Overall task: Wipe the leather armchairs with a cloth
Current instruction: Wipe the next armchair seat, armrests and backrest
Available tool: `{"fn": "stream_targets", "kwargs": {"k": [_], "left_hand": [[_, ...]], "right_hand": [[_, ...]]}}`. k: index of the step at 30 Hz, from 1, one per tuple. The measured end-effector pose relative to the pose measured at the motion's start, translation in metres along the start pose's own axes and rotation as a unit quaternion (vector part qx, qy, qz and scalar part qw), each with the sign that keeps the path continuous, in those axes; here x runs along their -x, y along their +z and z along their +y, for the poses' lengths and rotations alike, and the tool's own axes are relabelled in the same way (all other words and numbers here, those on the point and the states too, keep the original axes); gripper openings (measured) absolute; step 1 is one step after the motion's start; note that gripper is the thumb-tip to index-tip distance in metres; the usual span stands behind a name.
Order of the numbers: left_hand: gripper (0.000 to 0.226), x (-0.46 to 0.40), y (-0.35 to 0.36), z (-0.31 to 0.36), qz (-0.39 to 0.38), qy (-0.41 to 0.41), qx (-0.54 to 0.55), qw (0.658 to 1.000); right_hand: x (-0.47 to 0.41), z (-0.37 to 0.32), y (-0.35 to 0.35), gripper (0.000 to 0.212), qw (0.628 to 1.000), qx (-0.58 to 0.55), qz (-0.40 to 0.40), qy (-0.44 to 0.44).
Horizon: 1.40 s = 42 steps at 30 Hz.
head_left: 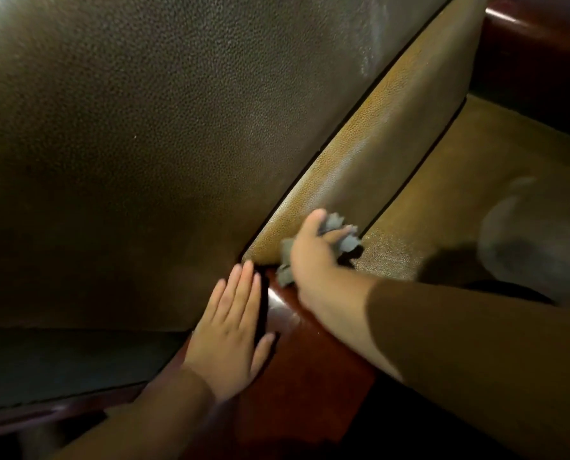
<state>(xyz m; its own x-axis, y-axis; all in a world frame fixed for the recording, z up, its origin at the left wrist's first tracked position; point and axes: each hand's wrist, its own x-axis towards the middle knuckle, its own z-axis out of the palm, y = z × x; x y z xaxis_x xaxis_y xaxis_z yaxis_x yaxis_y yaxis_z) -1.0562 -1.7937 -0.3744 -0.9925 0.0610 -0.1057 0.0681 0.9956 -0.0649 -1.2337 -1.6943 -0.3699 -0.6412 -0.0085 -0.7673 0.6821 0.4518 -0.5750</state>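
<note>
Two hands occupy the lower centre of the frame, both extending from brown sleeves [476, 343]. Left hand [232, 330]: fingers straight and together, palm flat, holding nothing; it rests against the lower edge of the dark leather panel [144, 144], beside the polished wooden frame [293, 353]. The reddish-brown wood runs from bottom centre up between the two hands and carries a bright highlight.

Right hand [313, 260]: fingers curled around a bunched grey cloth [338, 237]. Folds of the cloth protrude above the thumb, past the fingertips and below the palm. The cloth sits at the lower end of the tan leather side strip [376, 154], at the point where that strip meets the seat cushion [476, 167] and the wooden frame. Whether the cloth presses on the leather cannot be told; the hand is motion-blurred.

Further up, the dark grained panel fills the upper left and centre of the frame. A black seam separates it from the tan strip, which runs diagonally to the upper right. Pale streaks mark the panel near the upper right. A blurred grey shape [525, 234] lies over the cushion at right. A second glossy wooden part [535, 24] occupies the upper right corner.
</note>
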Motion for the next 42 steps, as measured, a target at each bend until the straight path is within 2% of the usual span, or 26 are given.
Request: {"fn": "stream_targets", "kwargs": {"k": [2, 4, 8, 11, 14, 15, 17, 19, 20, 22, 24, 26, 28, 30, 33, 35, 37, 40, 42], "left_hand": [[0.083, 0.028, 0.009, 0.005, -0.016, -0.038, 0.042, 0.998], [0.08, 0.033, 0.011, 0.004, -0.016, -0.052, 0.069, 0.996], [0.085, 0.026, 0.011, 0.001, -0.023, -0.041, 0.081, 0.996], [0.085, 0.027, 0.012, 0.001, -0.014, -0.043, 0.09, 0.995], [0.083, 0.026, 0.013, -0.001, -0.01, -0.044, 0.103, 0.994], [0.083, 0.027, 0.014, -0.002, -0.009, -0.044, 0.108, 0.993], [0.081, 0.028, 0.014, -0.002, -0.003, -0.045, 0.121, 0.992], [0.077, 0.028, 0.015, -0.002, -0.001, -0.051, 0.131, 0.99], [0.077, 0.029, 0.014, -0.002, -0.006, -0.053, 0.13, 0.99], [0.08, 0.029, 0.012, -0.002, -0.015, -0.059, 0.121, 0.991], [0.083, 0.029, 0.011, -0.002, -0.017, -0.06, 0.118, 0.991], [0.084, 0.029, 0.012, -0.001, -0.012, -0.061, 0.121, 0.991], [0.084, 0.029, 0.012, -0.001, -0.014, -0.063, 0.126, 0.99], [0.083, 0.029, 0.013, -0.002, -0.018, -0.064, 0.13, 0.989], [0.081, 0.028, 0.012, -0.002, -0.017, -0.066, 0.124, 0.99], [0.08, 0.027, 0.011, -0.003, -0.004, -0.067, 0.12, 0.99], [0.079, 0.027, 0.01, -0.003, 0.007, -0.061, 0.123, 0.99], [0.078, 0.028, 0.009, -0.003, 0.016, -0.056, 0.138, 0.989], [0.076, 0.029, 0.004, -0.002, 0.015, -0.058, 0.139, 0.989]], "right_hand": [[0.023, 0.006, 0.022, 0.099, 0.999, -0.002, -0.03, -0.015], [0.045, 0.012, 0.041, 0.111, 0.997, 0.045, -0.049, -0.037], [0.004, 0.005, 0.026, 0.111, 1.0, -0.02, 0.016, 0.012], [-0.014, 0.015, 0.012, 0.117, 0.999, -0.015, 0.014, 0.047], [-0.018, 0.015, 0.006, 0.109, 0.998, -0.028, 0.04, 0.046], [-0.012, 0.013, 0.009, 0.109, 0.998, -0.025, 0.047, 0.027], [0.012, 0.018, 0.025, 0.119, 0.996, 0.027, 0.031, -0.085], [0.04, 0.029, 0.041, 0.128, 0.974, 0.108, 0.009, -0.197], [0.045, 0.034, 0.046, 0.129, 0.965, 0.145, 0.006, -0.219], [0.035, 0.033, 0.043, 0.121, 0.951, 0.213, 0.023, -0.222], [0.016, 0.022, 0.03, 0.096, 0.936, 0.254, 0.051, -0.237], [-0.004, 0.009, 0.009, 0.084, 0.932, 0.2, 0.094, -0.286], [-0.013, -0.004, -0.009, 0.086, 0.93, 0.155, 0.127, -0.308], [-0.008, -0.008, -0.015, 0.084, 0.909, 0.202, 0.124, -0.344], [0.026, 0.006, -0.001, 0.079, 0.844, 0.29, 0.032, -0.45], [0.048, 0.013, 0.004, 0.078, 0.84, 0.275, -0.031, -0.467], [0.056, 0.004, 0.0, 0.077, 0.854, 0.26, -0.05, -0.448], [0.058, -0.029, -0.017, 0.074, 0.86, 0.217, 0.018, -0.461], [0.064, -0.054, -0.028, 0.073, 0.836, 0.206, 0.059, -0.505]]}}
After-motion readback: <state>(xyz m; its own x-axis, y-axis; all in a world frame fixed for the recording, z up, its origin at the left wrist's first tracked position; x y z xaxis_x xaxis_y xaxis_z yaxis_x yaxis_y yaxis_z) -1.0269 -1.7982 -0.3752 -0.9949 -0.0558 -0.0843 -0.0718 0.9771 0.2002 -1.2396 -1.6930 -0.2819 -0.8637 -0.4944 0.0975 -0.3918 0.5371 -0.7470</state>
